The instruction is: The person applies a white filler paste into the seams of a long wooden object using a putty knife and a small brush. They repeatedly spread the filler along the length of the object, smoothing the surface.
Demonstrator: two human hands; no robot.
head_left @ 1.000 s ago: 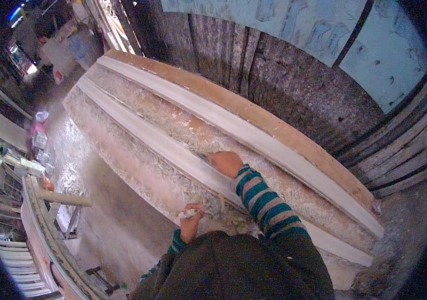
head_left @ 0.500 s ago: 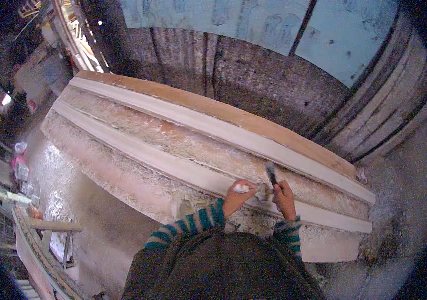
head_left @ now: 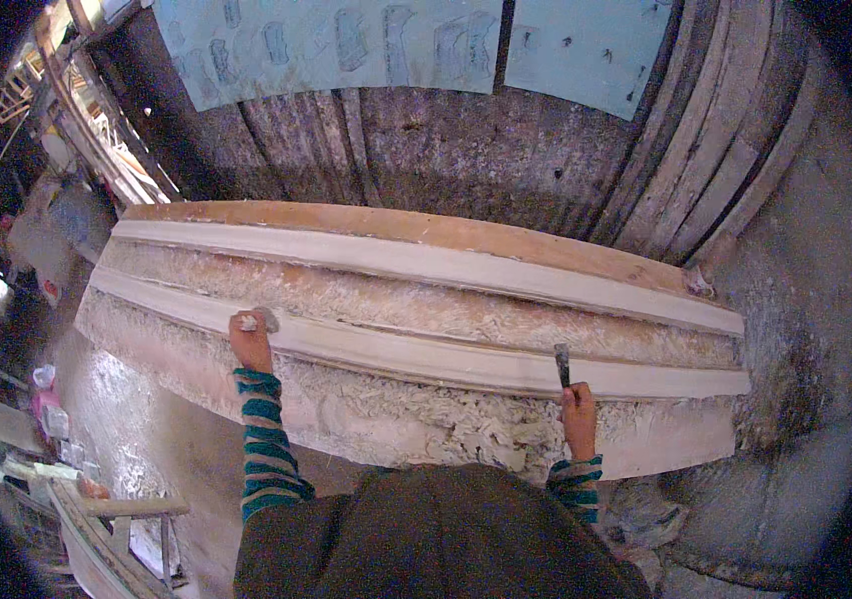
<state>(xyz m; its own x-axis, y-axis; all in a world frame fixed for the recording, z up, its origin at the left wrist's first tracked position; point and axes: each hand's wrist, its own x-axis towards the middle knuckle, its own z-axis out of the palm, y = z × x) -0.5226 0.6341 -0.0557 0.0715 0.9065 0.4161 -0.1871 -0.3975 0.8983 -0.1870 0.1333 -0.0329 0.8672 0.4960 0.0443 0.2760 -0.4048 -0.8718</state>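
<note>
My left hand [head_left: 251, 349] is closed on a small tool with a whitish grip and a blurred grey end [head_left: 269, 319]. It rests at the nearer of two long white mouldings [head_left: 406, 356], toward the left. In my right hand [head_left: 577, 409] a putty knife [head_left: 563, 366] points away from me, its grey blade over the same moulding farther right. Both mouldings run along a wooden board [head_left: 386, 215]. Thick lumps of off-white plaster [head_left: 486, 424] lie along the board's near side, between my arms.
Behind the board rises a stained wall with pale blue panels [head_left: 346, 40]. Curved planks [head_left: 705, 140] lean at the right. A wooden frame [head_left: 131, 507] stands at the lower left, near a pink and white bag [head_left: 46, 399]. Light powder [head_left: 126, 374] covers the floor there.
My left hand has moved far left along the near moulding with its tool, away from my right hand. The right hand still holds the putty knife, and the whole view has shifted.
</note>
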